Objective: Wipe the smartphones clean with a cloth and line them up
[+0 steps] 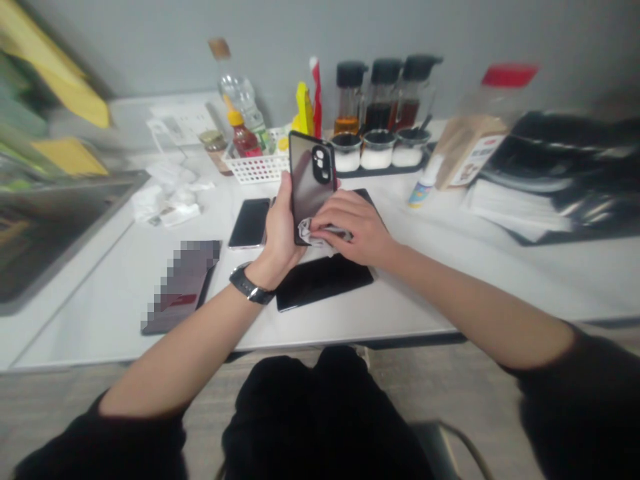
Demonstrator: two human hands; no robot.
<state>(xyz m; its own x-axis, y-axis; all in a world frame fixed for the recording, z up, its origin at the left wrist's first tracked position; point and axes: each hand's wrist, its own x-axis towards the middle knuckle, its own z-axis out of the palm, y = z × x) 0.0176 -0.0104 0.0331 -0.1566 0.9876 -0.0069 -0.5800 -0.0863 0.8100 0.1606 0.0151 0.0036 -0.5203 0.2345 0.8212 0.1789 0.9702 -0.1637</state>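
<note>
My left hand (pixel 281 230) holds a black-edged smartphone (pixel 310 179) upright, its glossy back and dual-lens camera bump facing me. My right hand (pixel 353 227) presses a crumpled white cloth (pixel 315 235) against the phone's lower end. A black phone (pixel 249 223) lies face up just left of my left hand. Beneath my hands lies a dark flat slab, possibly a tablet or phone (pixel 324 282). Farther left lies a pixelated, blurred flat device (pixel 181 287). A black wristwatch (pixel 251 285) circles my left wrist.
The white table (pixel 120 313) holds crumpled tissues (pixel 167 203) beside a steel sink (pixel 55 233). At the back stand a white basket (pixel 256 168) of bottles, several condiment jars (pixel 377 150) and oil cruets (pixel 383 93). Dark packaging (pixel 560 173) lies at right.
</note>
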